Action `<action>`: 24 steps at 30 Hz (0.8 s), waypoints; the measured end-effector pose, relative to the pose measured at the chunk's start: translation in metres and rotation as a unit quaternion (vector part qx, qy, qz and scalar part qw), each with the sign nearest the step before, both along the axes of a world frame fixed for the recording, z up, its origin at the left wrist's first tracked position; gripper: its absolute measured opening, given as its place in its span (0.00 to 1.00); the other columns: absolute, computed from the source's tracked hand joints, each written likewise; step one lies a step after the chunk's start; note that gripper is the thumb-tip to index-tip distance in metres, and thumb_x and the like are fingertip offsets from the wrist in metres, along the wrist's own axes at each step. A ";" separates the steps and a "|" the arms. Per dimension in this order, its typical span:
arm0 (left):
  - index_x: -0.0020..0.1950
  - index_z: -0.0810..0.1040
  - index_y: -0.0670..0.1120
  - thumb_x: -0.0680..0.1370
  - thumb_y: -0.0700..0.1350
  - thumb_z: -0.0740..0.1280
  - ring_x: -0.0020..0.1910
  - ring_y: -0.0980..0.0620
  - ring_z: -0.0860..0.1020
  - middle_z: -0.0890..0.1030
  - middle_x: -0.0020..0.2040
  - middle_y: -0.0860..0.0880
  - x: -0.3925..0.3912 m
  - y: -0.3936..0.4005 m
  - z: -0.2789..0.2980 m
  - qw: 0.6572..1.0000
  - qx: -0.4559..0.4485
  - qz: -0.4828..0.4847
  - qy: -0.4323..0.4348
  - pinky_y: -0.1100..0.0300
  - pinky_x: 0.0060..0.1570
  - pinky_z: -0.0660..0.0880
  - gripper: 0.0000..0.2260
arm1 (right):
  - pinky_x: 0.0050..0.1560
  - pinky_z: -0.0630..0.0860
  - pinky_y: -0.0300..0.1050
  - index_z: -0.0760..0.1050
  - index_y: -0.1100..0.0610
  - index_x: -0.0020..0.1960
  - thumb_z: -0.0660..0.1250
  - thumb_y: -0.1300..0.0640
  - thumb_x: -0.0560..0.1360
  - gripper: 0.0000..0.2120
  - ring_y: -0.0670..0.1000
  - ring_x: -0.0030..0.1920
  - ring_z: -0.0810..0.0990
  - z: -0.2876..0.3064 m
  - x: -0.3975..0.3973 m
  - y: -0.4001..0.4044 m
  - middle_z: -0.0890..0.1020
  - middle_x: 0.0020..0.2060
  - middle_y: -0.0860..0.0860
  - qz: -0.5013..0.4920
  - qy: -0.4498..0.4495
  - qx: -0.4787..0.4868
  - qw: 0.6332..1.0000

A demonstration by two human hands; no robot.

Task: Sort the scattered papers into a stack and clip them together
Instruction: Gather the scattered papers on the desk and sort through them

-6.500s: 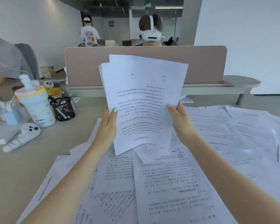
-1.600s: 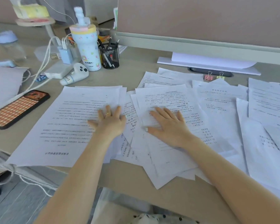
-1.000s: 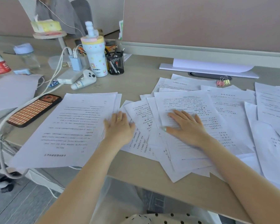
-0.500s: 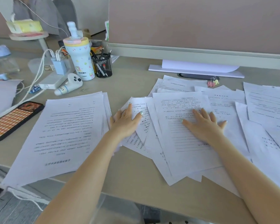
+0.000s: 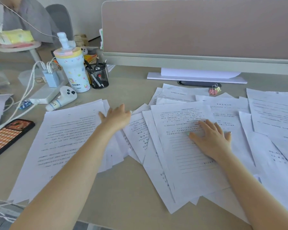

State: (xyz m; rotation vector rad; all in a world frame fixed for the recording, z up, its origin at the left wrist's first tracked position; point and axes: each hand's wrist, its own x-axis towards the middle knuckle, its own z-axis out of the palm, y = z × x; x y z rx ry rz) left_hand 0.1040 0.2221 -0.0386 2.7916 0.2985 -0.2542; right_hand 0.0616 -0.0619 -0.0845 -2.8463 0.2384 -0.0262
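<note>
Beige counter (image 5: 123, 188) beneath a pink partition (image 5: 198, 27) carries printed papers: a gathered stack (image 5: 65, 138) at left, scattered papers (image 5: 264, 122) fanned out at right. The left hand (image 5: 117, 117), fingers spread flat, now reaches over the stack's right edge, farther up than half a second ago. The right hand (image 5: 211, 140) remains pressed flat, fingers splayed, on the top sheet (image 5: 181, 155) of the loose pile. Pink and yellow binder clips (image 5: 215, 90) lie beyond the papers, near the partition.

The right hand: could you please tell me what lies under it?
The right hand rests flat on a printed sheet topping overlapping papers. Text beneath the palm is covered.
</note>
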 end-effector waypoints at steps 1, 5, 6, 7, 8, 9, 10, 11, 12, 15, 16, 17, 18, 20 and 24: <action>0.77 0.53 0.49 0.81 0.53 0.48 0.77 0.46 0.50 0.56 0.78 0.47 0.004 0.005 0.004 1.000 -0.005 0.001 0.024 0.40 0.73 0.43 0.24 | 0.74 0.42 0.61 0.58 0.45 0.74 0.56 0.37 0.75 0.30 0.49 0.77 0.48 0.000 0.000 0.001 0.56 0.76 0.44 0.004 0.001 0.001 1.000; 0.74 0.60 0.50 0.77 0.57 0.51 0.76 0.44 0.50 0.56 0.77 0.48 0.007 0.020 0.003 0.998 0.000 0.023 0.060 0.36 0.71 0.45 0.26 | 0.73 0.41 0.62 0.59 0.46 0.73 0.56 0.39 0.76 0.28 0.49 0.77 0.49 0.002 -0.002 0.003 0.57 0.76 0.44 0.007 -0.002 0.005 1.000; 0.75 0.58 0.49 0.78 0.56 0.50 0.77 0.44 0.48 0.54 0.78 0.48 0.004 0.021 -0.004 0.996 0.046 0.040 0.061 0.33 0.69 0.43 0.26 | 0.73 0.41 0.62 0.59 0.46 0.73 0.56 0.39 0.76 0.28 0.49 0.77 0.49 0.002 -0.002 0.003 0.57 0.76 0.45 0.008 -0.001 0.002 1.000; 0.75 0.57 0.48 0.79 0.55 0.49 0.77 0.43 0.47 0.52 0.78 0.48 0.000 0.021 -0.013 0.994 0.071 0.058 0.055 0.32 0.67 0.43 0.25 | 0.73 0.41 0.62 0.59 0.46 0.74 0.55 0.39 0.76 0.29 0.50 0.77 0.48 0.002 -0.003 0.004 0.56 0.76 0.45 0.009 0.001 0.000 1.000; 0.75 0.57 0.48 0.80 0.54 0.48 0.76 0.42 0.47 0.51 0.78 0.47 -0.005 0.020 -0.023 0.994 0.074 0.073 0.042 0.31 0.67 0.45 0.24 | 0.73 0.41 0.62 0.58 0.47 0.74 0.55 0.39 0.76 0.29 0.50 0.77 0.48 0.002 -0.002 0.005 0.56 0.76 0.45 0.010 0.002 -0.002 1.000; 0.74 0.57 0.47 0.81 0.52 0.47 0.76 0.42 0.48 0.52 0.78 0.47 -0.010 0.019 -0.032 0.994 0.065 0.083 0.022 0.30 0.67 0.47 0.23 | 0.73 0.41 0.62 0.58 0.47 0.74 0.54 0.39 0.76 0.29 0.50 0.77 0.48 0.001 -0.002 0.006 0.56 0.76 0.45 0.012 0.002 -0.003 1.000; 0.74 0.57 0.47 0.81 0.50 0.46 0.75 0.42 0.49 0.53 0.77 0.47 -0.016 0.018 -0.039 0.995 0.062 0.082 -0.002 0.31 0.67 0.49 0.22 | 0.73 0.41 0.63 0.58 0.47 0.74 0.54 0.39 0.76 0.29 0.51 0.77 0.48 0.001 -0.002 0.007 0.56 0.76 0.45 0.015 0.001 -0.004 1.000; 0.74 0.56 0.48 0.81 0.49 0.45 0.75 0.43 0.50 0.53 0.77 0.47 -0.021 0.016 -0.043 0.995 0.069 0.074 -0.023 0.32 0.66 0.50 0.21 | 0.73 0.41 0.63 0.59 0.47 0.74 0.54 0.39 0.76 0.28 0.51 0.77 0.48 0.000 -0.002 0.007 0.56 0.76 0.45 0.017 0.000 -0.006 1.000; 0.74 0.56 0.48 0.82 0.47 0.44 0.75 0.44 0.50 0.53 0.77 0.47 -0.025 0.017 -0.045 0.994 0.078 0.064 -0.037 0.33 0.66 0.51 0.20 | 0.73 0.41 0.63 0.59 0.47 0.73 0.54 0.39 0.76 0.28 0.51 0.77 0.48 0.000 -0.001 0.008 0.56 0.76 0.45 0.017 -0.001 -0.005 1.000; 0.76 0.52 0.50 0.82 0.45 0.44 0.76 0.46 0.48 0.50 0.78 0.50 -0.037 0.022 -0.047 0.996 0.076 0.030 -0.042 0.35 0.67 0.50 0.21 | 0.73 0.42 0.62 0.59 0.47 0.74 0.54 0.38 0.76 0.29 0.52 0.77 0.49 -0.001 -0.001 0.007 0.56 0.76 0.45 0.018 0.000 -0.006 1.000; 0.76 0.51 0.52 0.82 0.45 0.44 0.76 0.47 0.48 0.49 0.78 0.51 -0.042 0.025 -0.047 0.997 0.071 0.019 -0.037 0.36 0.68 0.49 0.21 | 0.74 0.42 0.62 0.59 0.47 0.74 0.54 0.38 0.76 0.29 0.52 0.77 0.49 -0.001 -0.001 0.007 0.56 0.76 0.46 0.019 0.001 -0.006 1.000; 0.77 0.51 0.53 0.82 0.44 0.45 0.77 0.48 0.47 0.49 0.78 0.52 -0.049 0.029 -0.045 0.997 0.064 0.013 -0.029 0.37 0.69 0.49 0.22 | 0.74 0.42 0.62 0.59 0.47 0.74 0.55 0.38 0.76 0.29 0.52 0.77 0.48 -0.001 0.000 0.007 0.56 0.76 0.46 0.018 0.001 -0.005 1.000; 0.76 0.52 0.54 0.81 0.43 0.46 0.77 0.48 0.48 0.49 0.78 0.51 -0.054 0.033 -0.044 0.998 0.057 0.014 -0.025 0.37 0.69 0.49 0.23 | 0.74 0.42 0.62 0.59 0.47 0.74 0.55 0.38 0.76 0.29 0.53 0.77 0.48 -0.002 0.000 0.007 0.56 0.76 0.47 0.016 0.000 -0.004 1.000; 0.75 0.58 0.52 0.80 0.40 0.49 0.76 0.47 0.49 0.51 0.78 0.49 -0.066 0.034 -0.041 0.997 0.061 0.020 -0.032 0.39 0.71 0.51 0.23 | 0.74 0.40 0.62 0.58 0.47 0.75 0.55 0.37 0.75 0.30 0.53 0.77 0.46 -0.001 0.001 0.007 0.54 0.77 0.48 0.005 -0.002 -0.005 1.000; 0.75 0.56 0.41 0.81 0.55 0.49 0.77 0.46 0.43 0.48 0.78 0.46 -0.085 0.005 -0.041 0.994 0.106 -0.021 -0.034 0.42 0.72 0.43 0.26 | 0.72 0.38 0.64 0.56 0.48 0.75 0.54 0.34 0.74 0.34 0.54 0.77 0.45 0.000 0.003 0.004 0.53 0.77 0.49 -0.033 -0.010 -0.004 0.999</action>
